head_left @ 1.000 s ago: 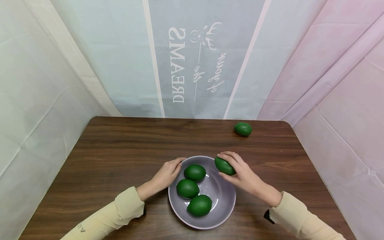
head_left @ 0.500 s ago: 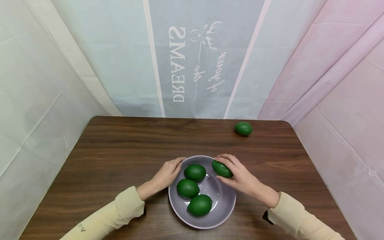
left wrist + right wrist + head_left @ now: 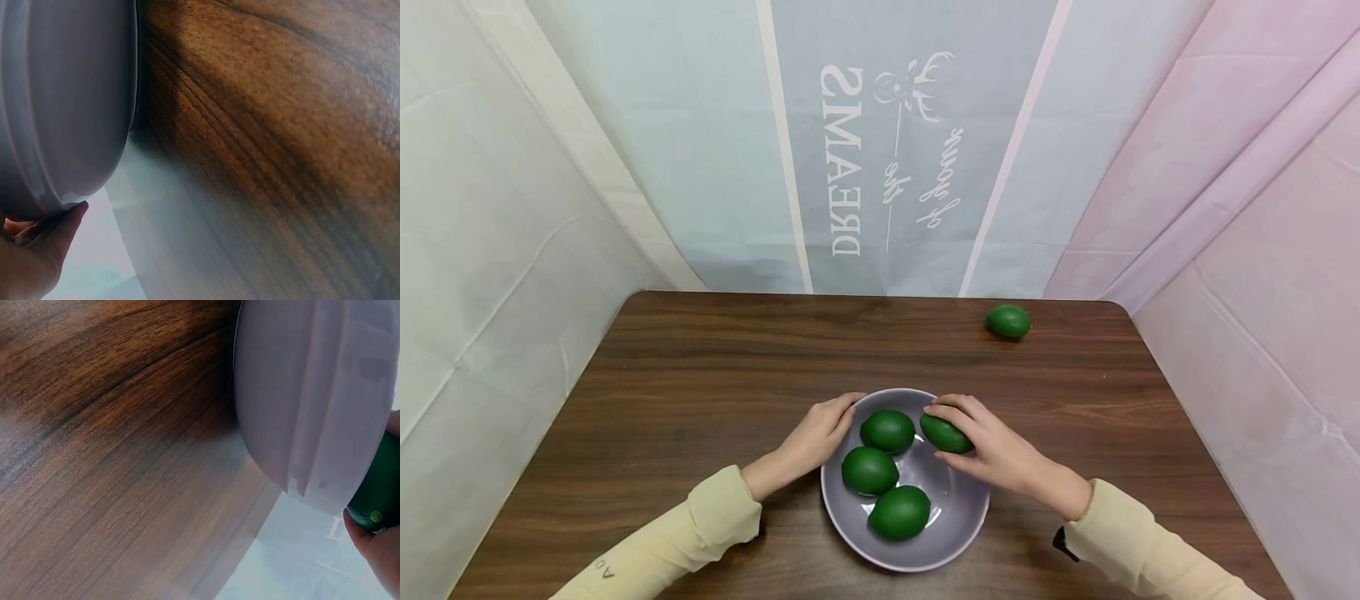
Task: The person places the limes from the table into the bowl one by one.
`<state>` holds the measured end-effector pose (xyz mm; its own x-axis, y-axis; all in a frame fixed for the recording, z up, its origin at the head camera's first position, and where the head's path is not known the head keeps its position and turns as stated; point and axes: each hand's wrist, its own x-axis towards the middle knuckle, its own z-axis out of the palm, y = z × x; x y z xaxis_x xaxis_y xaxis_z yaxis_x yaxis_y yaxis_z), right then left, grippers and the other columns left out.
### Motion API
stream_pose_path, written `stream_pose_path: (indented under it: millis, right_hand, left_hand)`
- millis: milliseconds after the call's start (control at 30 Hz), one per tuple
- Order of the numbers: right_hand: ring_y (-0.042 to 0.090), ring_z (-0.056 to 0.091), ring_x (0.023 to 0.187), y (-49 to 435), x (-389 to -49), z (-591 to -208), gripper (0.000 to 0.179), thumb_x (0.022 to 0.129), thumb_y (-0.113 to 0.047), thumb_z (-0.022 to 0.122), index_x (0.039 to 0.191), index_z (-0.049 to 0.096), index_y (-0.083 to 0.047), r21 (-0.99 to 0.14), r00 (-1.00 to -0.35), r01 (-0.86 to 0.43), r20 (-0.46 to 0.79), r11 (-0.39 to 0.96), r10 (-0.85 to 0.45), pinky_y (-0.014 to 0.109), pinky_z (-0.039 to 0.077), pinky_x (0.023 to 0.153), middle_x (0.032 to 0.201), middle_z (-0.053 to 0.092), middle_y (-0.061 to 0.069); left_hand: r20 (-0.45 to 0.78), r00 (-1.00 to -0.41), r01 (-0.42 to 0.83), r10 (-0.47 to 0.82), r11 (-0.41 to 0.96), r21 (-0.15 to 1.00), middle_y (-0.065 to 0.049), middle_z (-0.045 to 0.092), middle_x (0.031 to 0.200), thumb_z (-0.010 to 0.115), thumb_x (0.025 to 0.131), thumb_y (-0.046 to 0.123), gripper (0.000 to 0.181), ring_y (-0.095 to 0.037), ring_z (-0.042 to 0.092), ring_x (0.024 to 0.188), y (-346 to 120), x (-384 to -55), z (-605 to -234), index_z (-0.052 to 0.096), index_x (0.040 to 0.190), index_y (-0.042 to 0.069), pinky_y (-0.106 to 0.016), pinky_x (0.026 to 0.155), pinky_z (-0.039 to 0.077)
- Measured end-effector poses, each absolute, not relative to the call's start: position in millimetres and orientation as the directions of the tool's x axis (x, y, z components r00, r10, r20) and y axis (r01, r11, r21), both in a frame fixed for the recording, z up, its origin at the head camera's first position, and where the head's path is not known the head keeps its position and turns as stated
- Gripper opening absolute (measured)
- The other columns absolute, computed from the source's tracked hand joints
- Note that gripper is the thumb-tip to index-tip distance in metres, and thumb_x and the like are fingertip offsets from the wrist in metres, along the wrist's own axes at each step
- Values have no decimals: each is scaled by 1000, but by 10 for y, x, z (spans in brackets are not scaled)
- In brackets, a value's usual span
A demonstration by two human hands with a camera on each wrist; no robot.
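A round grey-purple bowl [image 3: 953,523] stands on the table, with several dark green limes inside. Three of them, an upper lime [image 3: 888,431], a middle lime [image 3: 869,471] and a lower lime [image 3: 900,512], lie along its left half. My left hand [image 3: 814,435] grips the bowl's upper left rim; the left wrist view shows its fingers around the edge of the bowl [image 3: 75,94]. Over the upper right of the bowl, my right hand [image 3: 1006,457] holds another lime [image 3: 946,433] between thumb and fingers. Part of that lime [image 3: 379,490] shows past the rim in the right wrist view.
One more lime [image 3: 1008,321] lies by itself near the table's back right edge. The dark wood table [image 3: 737,350] is enclosed by a printed cloth [image 3: 880,167] behind and pale sheets on both sides.
My right hand has moved left and slightly down with its lime, farther in over the bowl. The left hand, the bowl and the other limes stay in place.
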<state>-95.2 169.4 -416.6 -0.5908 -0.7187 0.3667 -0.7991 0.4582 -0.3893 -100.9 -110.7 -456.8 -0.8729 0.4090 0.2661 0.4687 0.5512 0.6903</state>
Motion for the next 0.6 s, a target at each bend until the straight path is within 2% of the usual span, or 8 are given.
stream_pose_path:
  millis: [400, 600]
  right_hand:
    - [23, 45, 113, 1665, -959, -4194, 55, 76, -19, 72, 125, 49, -8, -341, -513, -847, 325, 408, -794, 37, 45, 88, 123, 46, 11]
    - [21, 45, 112, 1640, -971, -4217, 56, 74, -18, 73, 124, 50, -7, -341, -504, -851, 315, 399, -805, 37, 44, 89, 122, 48, 9]
  left_hand:
    - [258, -875, 463, 409, 556, 690, -9, 63, 111, 45, 95, 7, 25, -20, 58, 104, -1108, -1010, -4553, 58, 116, 4, -36, 85, 48]
    - [247, -876, 458, 414, 556, 694, -10, 62, 112, 45, 95, 7, 25, -20, 58, 105, -1114, -1012, -4546, 58, 117, 4, -36, 85, 48]
